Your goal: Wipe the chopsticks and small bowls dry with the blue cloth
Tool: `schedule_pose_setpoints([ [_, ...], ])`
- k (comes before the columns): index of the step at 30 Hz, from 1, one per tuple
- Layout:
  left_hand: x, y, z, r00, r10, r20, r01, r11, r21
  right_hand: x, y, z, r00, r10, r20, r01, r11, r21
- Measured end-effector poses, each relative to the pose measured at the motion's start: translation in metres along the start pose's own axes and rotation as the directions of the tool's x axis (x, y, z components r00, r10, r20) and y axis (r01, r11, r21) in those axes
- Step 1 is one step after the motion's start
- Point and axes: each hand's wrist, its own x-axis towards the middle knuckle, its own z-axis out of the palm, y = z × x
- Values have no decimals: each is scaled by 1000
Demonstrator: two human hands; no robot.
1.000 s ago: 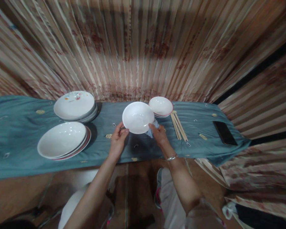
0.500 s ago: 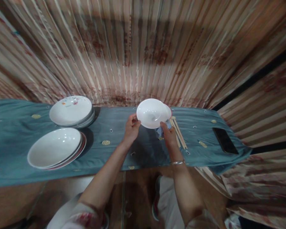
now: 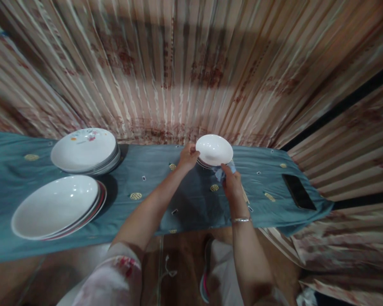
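Note:
A white bowl (image 3: 214, 149) is held level between my two hands, directly over other bowls whose rims show below its left edge. My left hand (image 3: 189, 156) pinches the bowl's left rim. At the front right, my right hand (image 3: 231, 178) grips the rim, with a light blue cloth (image 3: 222, 172) bunched beneath its fingers. Wooden chopsticks (image 3: 245, 195) lie behind my right hand, mostly hidden by it. Whether the held bowl rests on the ones below, I cannot tell.
Stacked plates with a floral top one (image 3: 83, 148) stand at the back left. In front of them is a stack of large white bowls (image 3: 55, 206). A black phone (image 3: 298, 191) lies at the right end of the teal tablecloth (image 3: 153, 216). Curtains (image 3: 185, 76) hang behind.
The bowl has moved right, over the other bowls, and sits flatter than before. Both hands have gone with it. The view has shifted slightly.

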Motion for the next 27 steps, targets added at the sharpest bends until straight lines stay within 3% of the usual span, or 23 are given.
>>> schedule_pose_setpoints([
  [11, 12, -6, -1, 997, 37, 68, -45, 992, 119, 10, 5, -6, 999, -16, -30, 11, 984, -176],
  [17, 15, -7, -2, 993, 70, 91, -84, 985, 154, 12, 7, -7, 995, -100, 24, 103, 952, -287],
  [22, 16, -9, -3, 992, 86, 97, -102, 979, 179, 11, 12, -6, 990, -89, 105, 123, 918, -378],
  [27, 14, -10, -2, 992, 84, 95, -101, 978, 184, 10, 15, -5, 992, -64, 109, 102, 914, -392],
])
